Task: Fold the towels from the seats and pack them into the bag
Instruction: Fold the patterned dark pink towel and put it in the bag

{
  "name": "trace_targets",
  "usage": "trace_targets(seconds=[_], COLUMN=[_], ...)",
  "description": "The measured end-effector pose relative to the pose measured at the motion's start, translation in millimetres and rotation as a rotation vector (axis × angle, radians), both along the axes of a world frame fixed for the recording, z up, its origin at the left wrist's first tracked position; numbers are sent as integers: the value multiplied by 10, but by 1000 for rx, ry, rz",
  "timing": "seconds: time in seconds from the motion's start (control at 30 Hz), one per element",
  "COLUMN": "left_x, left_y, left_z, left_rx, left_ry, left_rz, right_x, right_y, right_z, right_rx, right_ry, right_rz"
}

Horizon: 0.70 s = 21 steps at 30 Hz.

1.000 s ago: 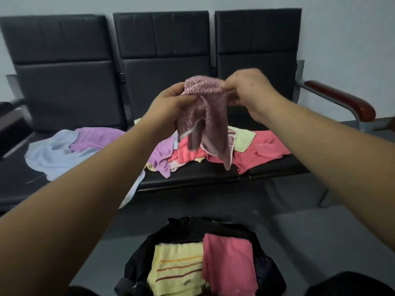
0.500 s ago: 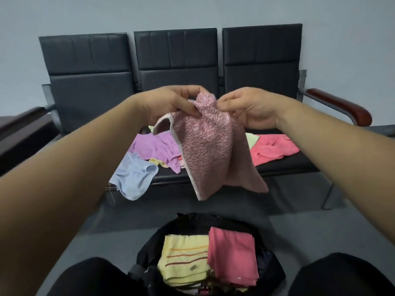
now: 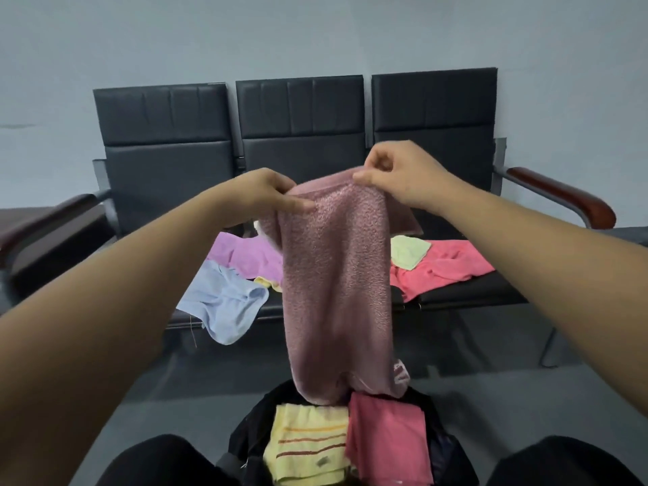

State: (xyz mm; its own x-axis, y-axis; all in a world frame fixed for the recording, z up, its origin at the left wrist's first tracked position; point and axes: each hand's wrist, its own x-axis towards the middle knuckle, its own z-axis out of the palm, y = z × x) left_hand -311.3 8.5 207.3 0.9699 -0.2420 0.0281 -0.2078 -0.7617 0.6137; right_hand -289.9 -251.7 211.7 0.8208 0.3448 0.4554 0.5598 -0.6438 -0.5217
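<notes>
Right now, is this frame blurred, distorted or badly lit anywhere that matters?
Head view: dim, flat, bluish light, no glare; wide-angle stretch swells the forearms near the edges; the mauve towel goes soft toward its lower end; the left hand and right hand pinching its top edge read clearly, as does the bag.

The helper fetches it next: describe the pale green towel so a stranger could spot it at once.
Find the row of three black seats. On the right-hand seat lies a crumpled coral-pink towel; the pale green towel rests on its left part. It is the only green cloth there.
</notes>
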Motion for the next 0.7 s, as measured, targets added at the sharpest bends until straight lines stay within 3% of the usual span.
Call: trace_targets(seconds=[0.1, 0.27, 0.43, 0.53, 0.6, 0.67, 0.7], left_x=[-15, 17, 29, 50, 39, 40, 50], left_y=[101, 173, 231, 309, 315, 317, 328], left_z=[95, 207, 299, 438, 625, 826, 892], left_rx=[-119, 22, -13, -59, -372, -763, -812], left_ry=[-126, -254, -333, -395, -427, -391, -378], left_rz=[68, 108, 174, 268, 280, 194, 164], right_x=[2, 124, 247, 238, 201, 220, 254], right_y=[-86, -329, -594, -736, -746, -749, -753], right_z=[99, 67, -14, 141, 352, 577, 654], right_rx=[-26, -550, -519, -219, 243, 830, 1063], right_ry=[19, 139, 166, 143, 152, 294, 388], right_rz=[37, -63, -256, -318, -245, 34, 187])
